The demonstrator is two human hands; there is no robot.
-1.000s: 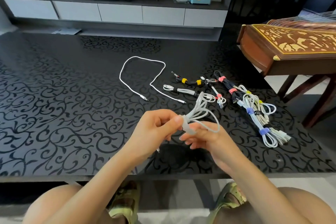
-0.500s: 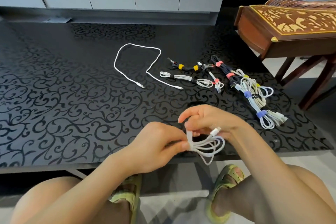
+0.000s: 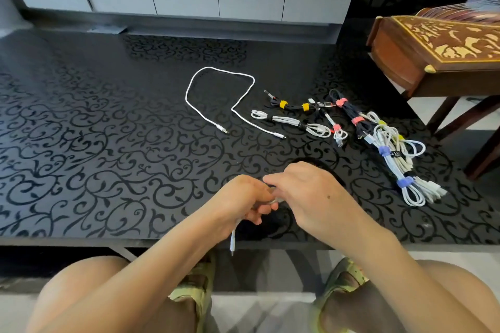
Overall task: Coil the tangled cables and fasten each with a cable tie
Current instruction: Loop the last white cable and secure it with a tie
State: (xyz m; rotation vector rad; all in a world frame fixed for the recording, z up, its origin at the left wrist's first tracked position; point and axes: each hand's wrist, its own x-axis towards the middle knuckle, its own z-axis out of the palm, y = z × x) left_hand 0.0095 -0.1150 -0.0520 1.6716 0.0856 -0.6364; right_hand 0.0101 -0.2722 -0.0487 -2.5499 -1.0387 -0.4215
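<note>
At the near edge of the black patterned table (image 3: pixel 81 143), the left hand (image 3: pixel 240 203) and right hand (image 3: pixel 311 197) met, both curled around a white cable (image 3: pixel 273 200) gripped between them, its coil mostly hidden. At two o'clock from them lay the tied bundles (image 3: pixel 389 159). At eleven o'clock, well apart, a loose cable (image 3: pixel 221 70) sprawled uncoiled. The held cable's plug (image 3: pixel 232 243) dangled below the left hand.

Loose cable (image 3: pixel 227 71) on table (image 3: pixel 108 116), left of tied bundles (image 3: pixel 384 151).
</note>
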